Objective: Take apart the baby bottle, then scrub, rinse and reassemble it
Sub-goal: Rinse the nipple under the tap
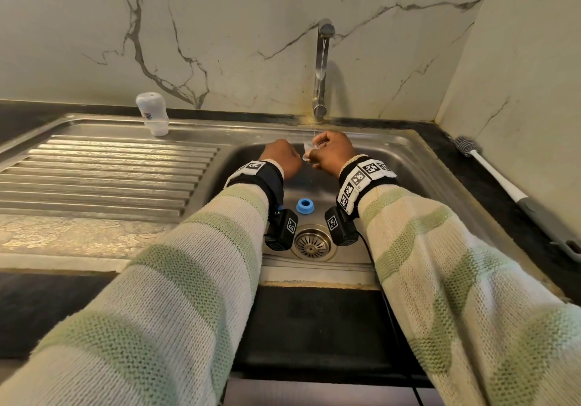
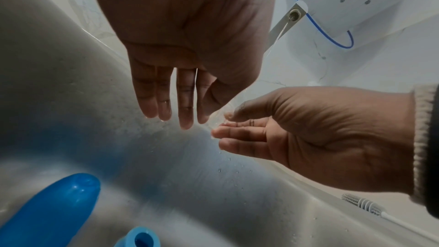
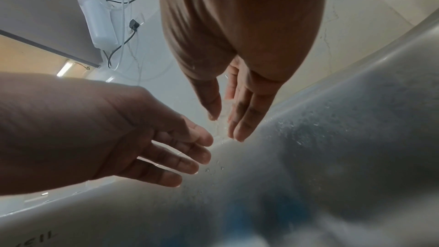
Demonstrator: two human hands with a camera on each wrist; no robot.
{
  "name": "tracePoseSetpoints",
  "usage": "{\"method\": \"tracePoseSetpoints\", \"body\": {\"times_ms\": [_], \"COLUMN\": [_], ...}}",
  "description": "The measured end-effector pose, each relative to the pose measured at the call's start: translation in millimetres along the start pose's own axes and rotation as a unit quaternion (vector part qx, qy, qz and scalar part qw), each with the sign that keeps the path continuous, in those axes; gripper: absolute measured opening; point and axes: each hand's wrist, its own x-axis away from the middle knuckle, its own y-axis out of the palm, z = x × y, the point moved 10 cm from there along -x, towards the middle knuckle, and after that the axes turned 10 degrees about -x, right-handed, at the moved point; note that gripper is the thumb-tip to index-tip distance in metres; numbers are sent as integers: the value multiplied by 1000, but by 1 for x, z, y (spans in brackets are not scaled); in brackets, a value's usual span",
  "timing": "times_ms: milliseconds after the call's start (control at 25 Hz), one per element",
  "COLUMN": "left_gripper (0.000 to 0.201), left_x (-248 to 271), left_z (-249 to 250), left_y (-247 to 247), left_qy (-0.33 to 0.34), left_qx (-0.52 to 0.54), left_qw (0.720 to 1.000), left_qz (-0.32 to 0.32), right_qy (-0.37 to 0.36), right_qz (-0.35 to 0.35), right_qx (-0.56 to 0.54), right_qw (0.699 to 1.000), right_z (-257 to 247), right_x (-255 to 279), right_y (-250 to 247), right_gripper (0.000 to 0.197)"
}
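The left hand's (image 1: 280,161) fingers (image 2: 185,104) are hanging straight and loose, holding nothing, while the right hand's (image 1: 334,153) fingers (image 3: 246,110) and thumb are pinching a clear teat (image 1: 309,151) under the running water. Both hands are hovering close together over the back of the basin, the left one just beside the teat but, as far as the wrist views show, not touching it. The dark worktop (image 1: 17,122) is carrying a steel sink (image 1: 393,166), whose ribbed drainboard (image 1: 110,173) is stretching away to the left. A tap (image 1: 321,69) is standing at the back against the marble wall and is letting a thin stream (image 2: 281,33) fall onto the right hand. A long white-handled brush (image 1: 493,176) is lying on the worktop to the right of the sink, along the side wall, with its bristled head pointing toward the back. A white bottle (image 1: 152,113) is standing on the sink's back ledge, well to the left of the tap; whether it is part of the baby bottle I cannot tell. A rounded blue piece (image 2: 52,211) is lying on the basin floor below the left wrist, hidden in the head view. The drain (image 1: 312,242) is sitting at the near side of the basin, and a blue ring (image 1: 305,206) is resting on the floor just behind it, between the two wrists.
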Motion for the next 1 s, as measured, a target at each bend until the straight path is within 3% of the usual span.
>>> {"method": "tracePoseSetpoints", "body": {"times_ms": [160, 320, 480, 600, 800, 1000], "left_gripper": [24, 24, 23, 22, 24, 21], "left_x": [-2, -3, -4, -2, -3, -1], "left_z": [-3, -5, -7, -6, -9, -7], "left_y": [1, 4, 3, 1, 1, 1], "left_qy": [-7, -9, -14, -13, -19, -18], "left_qx": [4, 4, 6, 5, 13, -19], "left_qw": [1000, 1000, 1000, 1000, 1000, 1000], "left_qz": [-2, -6, -3, -2, 0, -7], "right_qy": [-22, -65, -55, -27, 39, 72], "right_qz": [23, 63, -1, -66, -33, -97], "right_qx": [3, 117, 186, 151, 134, 305], "right_qw": [999, 989, 981, 986, 990, 945], "right_z": [-2, -11, -7, 0, 15, 18], "right_x": [-1, -2, -3, 1, -3, 8], "right_y": [-3, -13, 2, 14, 1, -6], "right_gripper": [30, 22, 19, 16, 28, 20]}}
